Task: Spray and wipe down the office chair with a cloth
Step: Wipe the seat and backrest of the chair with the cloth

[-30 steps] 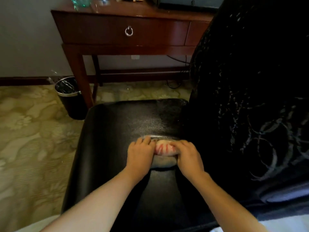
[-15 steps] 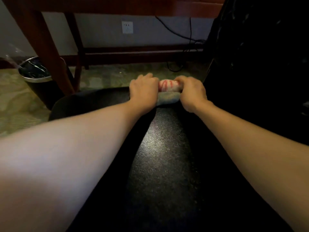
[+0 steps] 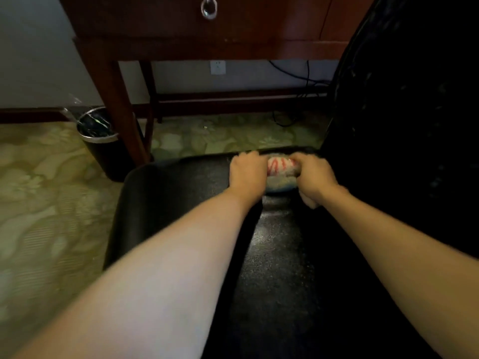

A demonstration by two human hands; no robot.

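Observation:
The black office chair seat (image 3: 176, 203) fills the lower middle of the head view, its backrest (image 3: 404, 112) rising dark at the right. A bunched white cloth with red stripes (image 3: 281, 172) lies pressed on the seat at its far edge. My left hand (image 3: 247, 174) grips the cloth's left end and my right hand (image 3: 315, 180) grips its right end, both with fingers curled down over it. The seat surface behind the cloth shines wet. No spray bottle is in view.
A dark wooden desk (image 3: 233, 35) with a ring-pull drawer stands just beyond the chair, one leg (image 3: 119, 107) near the seat's far left corner. A black bin (image 3: 101, 141) with a liner sits left of that leg. Cables (image 3: 298, 81) hang under the desk. Patterned carpet (image 3: 46, 203) lies to the left.
Both hands have pushed the cloth from the middle of the seat out to its far edge, arms stretching forward. My head has come closer and now tilts up a little.

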